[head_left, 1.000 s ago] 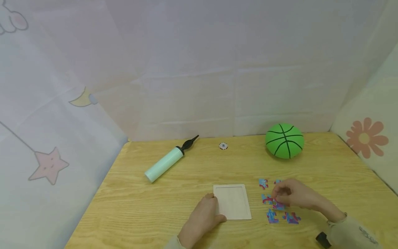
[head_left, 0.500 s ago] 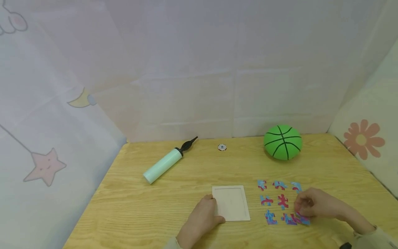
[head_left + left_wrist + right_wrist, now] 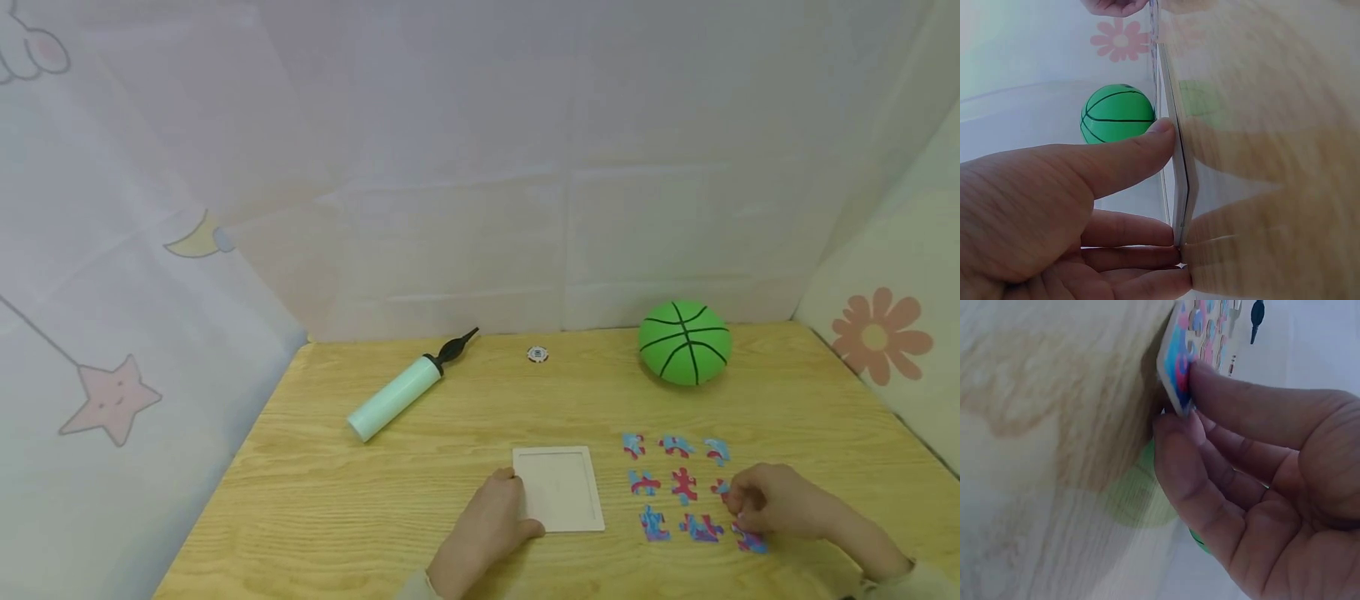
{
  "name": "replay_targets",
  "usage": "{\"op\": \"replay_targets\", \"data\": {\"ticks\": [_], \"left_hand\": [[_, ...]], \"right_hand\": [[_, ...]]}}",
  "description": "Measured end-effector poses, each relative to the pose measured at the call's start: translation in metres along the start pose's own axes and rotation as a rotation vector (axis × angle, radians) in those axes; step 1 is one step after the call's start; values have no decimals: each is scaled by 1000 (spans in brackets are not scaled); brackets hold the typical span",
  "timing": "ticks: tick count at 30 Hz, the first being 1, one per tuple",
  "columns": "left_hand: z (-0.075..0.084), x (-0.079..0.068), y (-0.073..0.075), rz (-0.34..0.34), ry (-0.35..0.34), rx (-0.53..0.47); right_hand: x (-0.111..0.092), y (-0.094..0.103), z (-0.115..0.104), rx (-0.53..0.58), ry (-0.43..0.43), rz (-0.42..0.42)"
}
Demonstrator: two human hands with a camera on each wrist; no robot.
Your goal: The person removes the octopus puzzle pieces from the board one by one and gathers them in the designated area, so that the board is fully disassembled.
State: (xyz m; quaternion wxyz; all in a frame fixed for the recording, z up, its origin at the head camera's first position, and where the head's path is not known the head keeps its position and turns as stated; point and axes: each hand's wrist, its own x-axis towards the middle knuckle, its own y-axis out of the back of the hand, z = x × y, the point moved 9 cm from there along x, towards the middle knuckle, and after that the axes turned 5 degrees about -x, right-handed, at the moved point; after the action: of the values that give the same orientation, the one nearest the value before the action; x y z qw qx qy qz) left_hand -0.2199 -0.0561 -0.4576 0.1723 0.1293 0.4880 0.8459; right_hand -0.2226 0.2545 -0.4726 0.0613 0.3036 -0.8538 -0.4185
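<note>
A pale, square puzzle tray (image 3: 560, 490) with a raised rim lies flat on the table. My left hand (image 3: 486, 517) holds it by its lower left part, thumb at the near edge and fingers along the left side. Several blue, pink and purple jigsaw pieces (image 3: 684, 483) lie spaced apart in rows to its right. At the near right end of these rows, my right hand (image 3: 783, 502) pinches one jigsaw piece (image 3: 1179, 369) between thumb and fingers. In the right wrist view that piece is tilted, one edge close to the tabletop. The right hand partly covers another piece (image 3: 721, 489).
A mint hand pump (image 3: 396, 398) with a black nozzle lies at the left. Behind the tray is a small poker chip (image 3: 537, 354). A green ball (image 3: 685, 342) with black lines rests at the back right. Printed cloth walls (image 3: 450, 208) enclose the wooden table (image 3: 337, 500).
My right hand has carried the jigsaw piece from over the middle of the rows to their near right end, uncovering other pieces. The left hand and tray have stayed put.
</note>
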Motion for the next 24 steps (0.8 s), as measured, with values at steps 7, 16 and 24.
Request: {"op": "replay_targets", "data": {"ticks": [7, 16, 24], "left_hand": [[1, 1, 0, 4, -12, 15], [0, 2, -1, 3, -9, 26], [0, 0, -2, -10, 2, 13]], "right_hand": [[-1, 1, 0, -66, -50, 39], [-4, 1, -6, -198, -36, 139], [-5, 0, -1, -188, -64, 134]]}}
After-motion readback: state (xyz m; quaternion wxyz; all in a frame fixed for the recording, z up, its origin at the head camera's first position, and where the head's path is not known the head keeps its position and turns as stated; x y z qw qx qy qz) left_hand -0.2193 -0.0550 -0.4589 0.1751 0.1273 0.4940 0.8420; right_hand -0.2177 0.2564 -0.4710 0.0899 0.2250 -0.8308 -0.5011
